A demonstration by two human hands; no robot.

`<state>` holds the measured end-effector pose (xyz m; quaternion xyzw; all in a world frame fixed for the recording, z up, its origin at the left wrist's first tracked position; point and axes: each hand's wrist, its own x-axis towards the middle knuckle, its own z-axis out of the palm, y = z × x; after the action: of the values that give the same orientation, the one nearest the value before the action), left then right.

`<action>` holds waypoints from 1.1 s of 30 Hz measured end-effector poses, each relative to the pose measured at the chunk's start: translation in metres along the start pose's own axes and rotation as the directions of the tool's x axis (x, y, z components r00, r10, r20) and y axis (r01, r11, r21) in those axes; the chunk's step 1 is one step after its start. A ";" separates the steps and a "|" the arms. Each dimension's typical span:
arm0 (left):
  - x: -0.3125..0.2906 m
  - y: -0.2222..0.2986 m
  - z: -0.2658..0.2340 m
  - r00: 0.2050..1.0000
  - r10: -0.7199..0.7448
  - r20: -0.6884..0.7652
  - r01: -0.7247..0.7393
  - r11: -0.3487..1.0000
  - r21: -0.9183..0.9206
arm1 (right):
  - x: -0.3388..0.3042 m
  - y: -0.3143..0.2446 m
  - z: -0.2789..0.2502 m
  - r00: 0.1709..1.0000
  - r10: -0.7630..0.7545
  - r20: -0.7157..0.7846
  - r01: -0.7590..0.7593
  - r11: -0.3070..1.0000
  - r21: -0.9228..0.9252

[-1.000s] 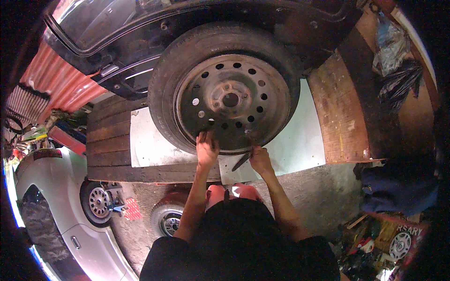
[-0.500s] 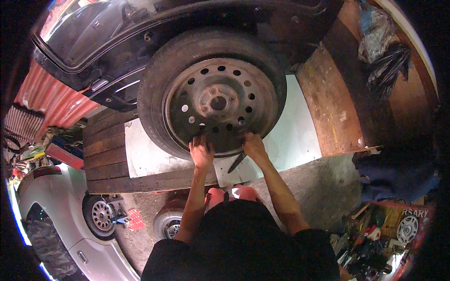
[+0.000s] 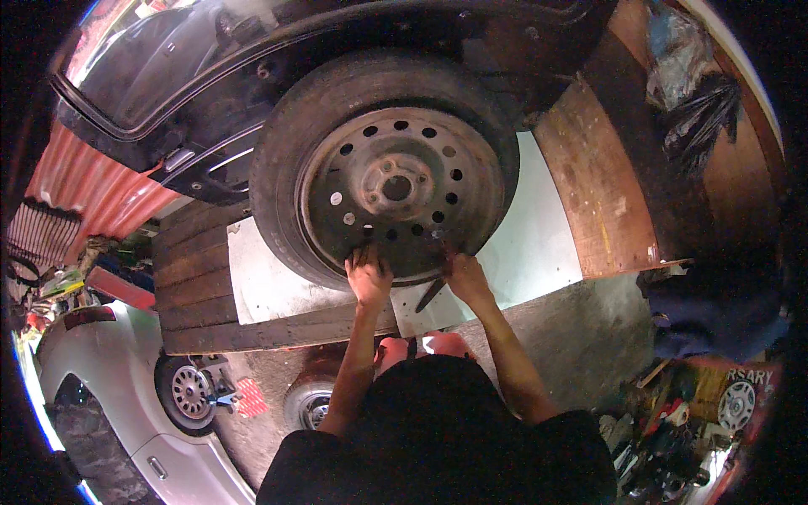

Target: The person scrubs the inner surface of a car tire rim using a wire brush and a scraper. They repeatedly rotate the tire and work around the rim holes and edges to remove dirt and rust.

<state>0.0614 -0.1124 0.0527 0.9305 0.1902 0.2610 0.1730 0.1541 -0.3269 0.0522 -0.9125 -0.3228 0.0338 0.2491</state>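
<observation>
A dusty steel car wheel (image 3: 471, 181) with a black tyre (image 3: 273, 160) rests at a tilt on a white sheet, its holed face toward me. My left hand (image 3: 368, 276) grips the rim's lower edge, fingers curled onto the metal. Further right along that edge, my right hand (image 3: 465, 278) is closed round a slim dark-handled tool (image 3: 430, 296). The handle's end sticks out below my fist, slanting down to the left, and its upper part lies against the rim; its exact kind cannot be made out.
The white sheet (image 3: 269, 295) lies on a plank bench (image 3: 189, 282). A dark car body (image 3: 210, 101) is behind the wheel, and a brown wooden board (image 3: 593, 189) stands right. A silver car part (image 3: 93, 353) with a wheel (image 3: 189, 391) is lower left. Clutter (image 3: 673, 429) fills the lower right.
The right hand has shifted slightly down and right with the tool, whose upper part now shows more against the rim. The left hand stays at the rim. The whole view has shifted a little.
</observation>
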 end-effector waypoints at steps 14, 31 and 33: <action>0.001 -0.004 0.000 0.992 0.060 0.109 -0.066 0.996 0.057 | -0.003 -0.044 -0.024 0.962 0.248 0.117 -0.264 0.954 0.145; 0.014 -0.015 -0.019 0.916 0.310 0.253 -0.231 0.926 -0.299 | -0.039 -0.083 0.007 0.844 0.474 -0.251 -0.397 0.867 0.303; 0.019 -0.013 -0.028 0.897 0.276 0.346 -0.176 0.940 -0.293 | -0.040 -0.095 -0.002 0.814 0.492 -0.309 -0.403 0.861 0.310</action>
<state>0.0582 -0.0867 0.0778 0.9492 0.0077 0.1156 0.2926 0.0684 -0.2885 0.0951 -0.9165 -0.0371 -0.0473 0.3954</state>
